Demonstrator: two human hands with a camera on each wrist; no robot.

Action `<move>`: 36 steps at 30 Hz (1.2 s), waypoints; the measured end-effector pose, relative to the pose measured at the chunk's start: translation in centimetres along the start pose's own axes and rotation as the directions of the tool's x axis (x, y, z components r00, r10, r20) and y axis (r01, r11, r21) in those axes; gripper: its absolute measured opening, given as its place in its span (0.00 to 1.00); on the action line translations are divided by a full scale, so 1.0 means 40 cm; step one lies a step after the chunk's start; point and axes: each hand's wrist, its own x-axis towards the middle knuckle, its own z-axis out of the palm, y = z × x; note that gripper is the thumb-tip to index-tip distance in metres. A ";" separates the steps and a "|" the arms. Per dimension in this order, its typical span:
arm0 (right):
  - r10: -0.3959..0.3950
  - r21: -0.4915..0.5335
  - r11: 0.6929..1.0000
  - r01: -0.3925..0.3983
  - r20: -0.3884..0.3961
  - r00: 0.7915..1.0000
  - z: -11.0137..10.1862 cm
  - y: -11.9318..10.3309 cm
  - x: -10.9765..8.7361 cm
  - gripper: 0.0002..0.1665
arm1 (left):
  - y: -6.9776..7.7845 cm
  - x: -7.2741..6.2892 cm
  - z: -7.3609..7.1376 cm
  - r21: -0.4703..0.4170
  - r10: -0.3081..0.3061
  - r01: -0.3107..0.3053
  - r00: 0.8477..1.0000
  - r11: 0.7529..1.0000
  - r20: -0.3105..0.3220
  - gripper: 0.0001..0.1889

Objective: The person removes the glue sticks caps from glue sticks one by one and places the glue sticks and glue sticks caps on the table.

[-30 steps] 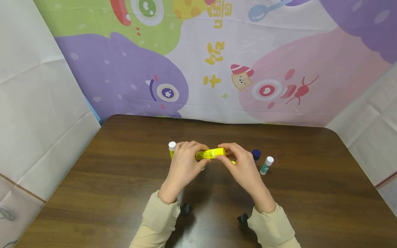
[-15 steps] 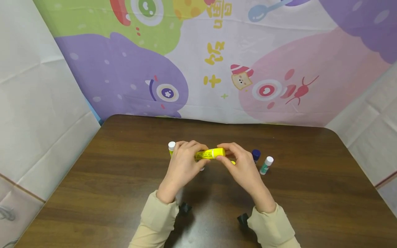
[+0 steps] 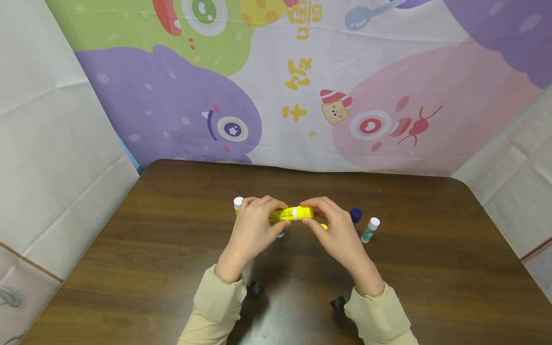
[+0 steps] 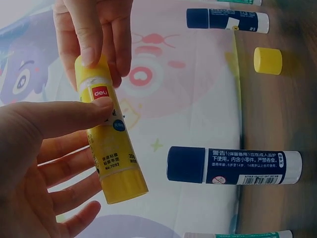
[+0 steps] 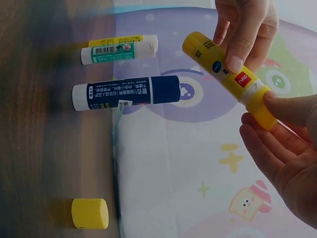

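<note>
My left hand (image 3: 254, 223) grips the printed body of a yellow glue stick (image 3: 282, 214), held nearly level above the table. At its other end my right hand (image 3: 338, 227) pinches the yellow end piece (image 5: 261, 113) between thumb and fingers. A white ring (image 4: 95, 82) shows between that end piece and the body. In the left wrist view the left thumb lies across the label while the lower fingers are spread behind the stick. A separate short yellow cap (image 5: 89, 213) stands on the table, partly covered by the right hand in the head view.
A navy glue stick (image 4: 234, 165) stands upright behind the hands. Another navy one (image 3: 355, 215) and a green-and-white one (image 3: 370, 230) are to the right. On the left, a white-topped yellow stick (image 3: 238, 203) and a green one (image 5: 116, 52) stand close together. A patterned cloth (image 3: 297, 143) hangs behind the table.
The left hand has shifted slightly left with the glue stick's body. The white ring beside the yellow end piece shows wider now. The right hand has hardly moved.
</note>
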 end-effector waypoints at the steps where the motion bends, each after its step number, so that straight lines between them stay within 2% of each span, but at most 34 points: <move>1: -0.003 0.002 1.000 0.003 -0.004 1.000 -0.001 0.000 0.000 0.18 | -0.001 0.000 0.000 0.002 -0.001 0.001 1.000 1.000 -0.003 0.14; 6: 0.002 -0.012 1.000 -0.002 -0.030 1.000 -0.008 -0.001 0.001 0.18 | -0.004 -0.001 0.000 0.016 -0.021 0.022 0.999 1.000 -0.026 0.14; 11: 0.026 -0.048 0.998 -0.029 -0.047 0.999 -0.013 0.002 0.001 0.18 | -0.007 -0.002 -0.002 0.013 -0.075 0.076 0.996 0.997 -0.050 0.14; 21: 0.072 -0.116 0.990 -0.079 -0.063 0.995 -0.018 0.009 -0.001 0.20 | -0.020 0.000 -0.013 -0.026 -0.178 0.176 0.975 0.984 -0.133 0.12; 25: 0.124 -0.127 0.984 -0.125 -0.017 0.992 -0.020 0.014 -0.002 0.18 | -0.029 0.000 -0.019 -0.056 -0.235 0.229 0.959 0.972 -0.158 0.13; 30: 0.205 -0.143 0.971 -0.194 0.066 0.977 -0.020 0.017 -0.003 0.16 | -0.042 0.000 -0.030 -0.086 -0.296 0.285 0.940 0.955 -0.167 0.16; 36: 0.235 -0.176 0.962 -0.208 0.147 0.961 -0.018 0.025 -0.002 0.16 | -0.061 -0.001 -0.044 -0.079 -0.343 0.334 0.923 0.939 -0.174 0.14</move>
